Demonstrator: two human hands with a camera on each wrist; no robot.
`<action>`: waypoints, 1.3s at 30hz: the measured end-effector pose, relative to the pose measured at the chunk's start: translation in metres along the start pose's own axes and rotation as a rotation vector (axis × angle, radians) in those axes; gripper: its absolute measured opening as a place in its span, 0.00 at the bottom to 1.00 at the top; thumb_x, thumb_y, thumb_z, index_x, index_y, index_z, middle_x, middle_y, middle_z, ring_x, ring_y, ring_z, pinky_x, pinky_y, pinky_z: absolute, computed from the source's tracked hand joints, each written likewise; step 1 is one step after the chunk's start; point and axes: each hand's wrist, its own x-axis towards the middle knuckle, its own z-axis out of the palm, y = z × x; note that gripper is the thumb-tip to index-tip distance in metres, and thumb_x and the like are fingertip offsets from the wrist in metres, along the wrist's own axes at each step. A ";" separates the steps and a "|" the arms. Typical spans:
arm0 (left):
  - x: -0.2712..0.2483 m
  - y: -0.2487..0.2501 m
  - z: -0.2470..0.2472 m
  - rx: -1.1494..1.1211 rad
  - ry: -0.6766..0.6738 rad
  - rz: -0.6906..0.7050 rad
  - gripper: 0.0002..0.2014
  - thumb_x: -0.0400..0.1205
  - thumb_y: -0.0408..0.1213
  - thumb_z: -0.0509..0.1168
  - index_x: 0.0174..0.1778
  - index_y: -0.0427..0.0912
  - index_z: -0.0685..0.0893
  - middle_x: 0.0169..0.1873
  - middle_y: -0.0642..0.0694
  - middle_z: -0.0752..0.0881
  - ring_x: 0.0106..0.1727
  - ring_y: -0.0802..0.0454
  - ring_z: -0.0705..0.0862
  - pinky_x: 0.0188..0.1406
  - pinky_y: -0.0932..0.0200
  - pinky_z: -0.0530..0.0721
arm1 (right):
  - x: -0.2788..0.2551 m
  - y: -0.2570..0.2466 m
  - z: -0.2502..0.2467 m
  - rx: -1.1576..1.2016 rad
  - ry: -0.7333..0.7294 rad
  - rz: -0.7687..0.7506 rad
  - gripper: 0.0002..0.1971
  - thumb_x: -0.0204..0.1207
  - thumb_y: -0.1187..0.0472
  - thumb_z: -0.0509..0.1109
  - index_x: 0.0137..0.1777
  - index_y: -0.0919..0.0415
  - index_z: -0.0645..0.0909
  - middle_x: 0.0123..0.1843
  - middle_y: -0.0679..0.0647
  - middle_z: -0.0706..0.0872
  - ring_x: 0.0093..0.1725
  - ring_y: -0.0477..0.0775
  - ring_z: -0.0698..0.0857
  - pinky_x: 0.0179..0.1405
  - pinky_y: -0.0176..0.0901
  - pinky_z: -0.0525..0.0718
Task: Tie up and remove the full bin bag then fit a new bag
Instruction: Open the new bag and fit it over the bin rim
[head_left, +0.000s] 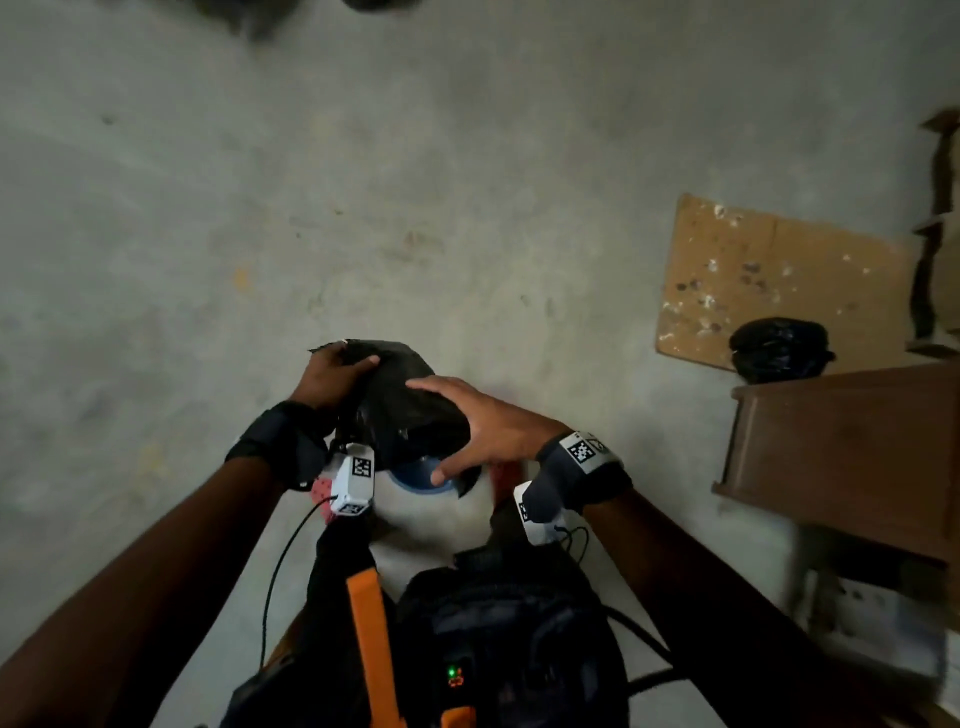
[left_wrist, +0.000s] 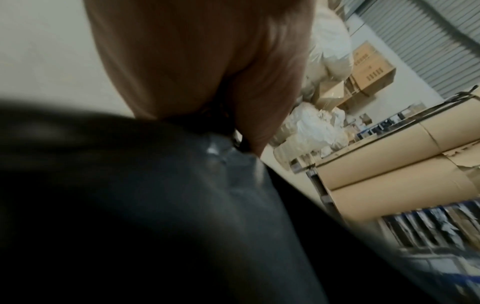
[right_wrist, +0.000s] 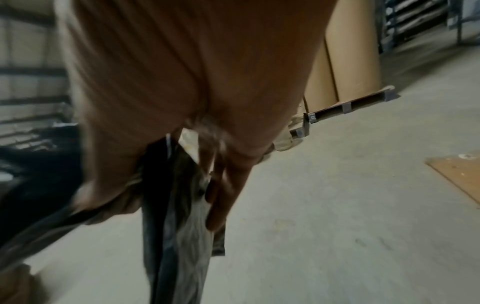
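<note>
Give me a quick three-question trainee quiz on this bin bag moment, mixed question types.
1. True or false: the left hand and the right hand are both on the loose black bag.
2. Where is the tied black bag? A) in the left hand B) at the corner of the cardboard sheet on the floor C) on top of the wooden cabinet
3. Which hand grips the loose bag's far edge?

Key: 1 true; 2 B; 3 the left hand.
</note>
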 end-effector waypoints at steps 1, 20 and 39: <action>0.007 -0.007 -0.008 -0.008 -0.010 -0.006 0.06 0.84 0.27 0.71 0.54 0.34 0.91 0.49 0.37 0.93 0.51 0.40 0.91 0.61 0.47 0.89 | 0.008 0.000 0.011 -0.036 0.047 0.002 0.53 0.63 0.52 0.90 0.85 0.36 0.64 0.85 0.43 0.64 0.83 0.42 0.67 0.84 0.36 0.67; 0.018 -0.214 -0.043 -0.273 -0.457 -0.466 0.17 0.82 0.44 0.76 0.66 0.46 0.88 0.62 0.33 0.91 0.63 0.31 0.90 0.65 0.32 0.86 | 0.086 0.108 0.197 0.073 0.521 0.227 0.21 0.79 0.68 0.78 0.37 0.38 0.79 0.39 0.19 0.83 0.40 0.24 0.82 0.39 0.18 0.74; 0.172 -0.379 0.035 0.042 -0.231 -0.063 0.14 0.81 0.40 0.76 0.51 0.30 0.90 0.30 0.42 0.90 0.24 0.53 0.86 0.21 0.63 0.80 | 0.191 0.367 0.185 -0.018 0.568 0.229 0.12 0.76 0.43 0.77 0.32 0.43 0.85 0.29 0.36 0.87 0.31 0.33 0.85 0.33 0.35 0.82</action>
